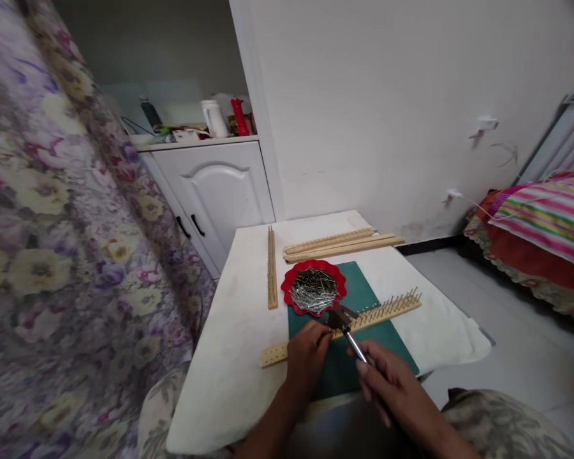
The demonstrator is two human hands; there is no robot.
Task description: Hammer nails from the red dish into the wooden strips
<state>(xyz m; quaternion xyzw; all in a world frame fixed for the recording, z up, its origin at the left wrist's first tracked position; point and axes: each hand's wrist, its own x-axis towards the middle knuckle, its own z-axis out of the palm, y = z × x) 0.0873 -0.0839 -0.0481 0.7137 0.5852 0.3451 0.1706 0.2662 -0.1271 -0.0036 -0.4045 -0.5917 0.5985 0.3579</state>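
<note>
My right hand [387, 376] is wrapped around the handle of a claw hammer [354, 344] with a bright metal shaft. The hammer head is just above a wooden strip [273, 354], close to my left fingertips. My left hand [307, 352] rests over the strip, thumb and fingers pinched on a nail that is mostly hidden. Upright nails [387, 308] stand in rows along the strip's right part, while its left end shows bare holes. Beyond my hands, a red scalloped dish [287, 285] holds many loose nails [314, 298], some dark and some silvery.
Under the strip lies a green mat [358, 280] on a white-covered table [229, 331]. More wooden strips [344, 247] lie at the back, and a narrow strip [272, 274] stands left of the dish. A floral curtain [86, 255] hangs at left; a bed [545, 236] is at right.
</note>
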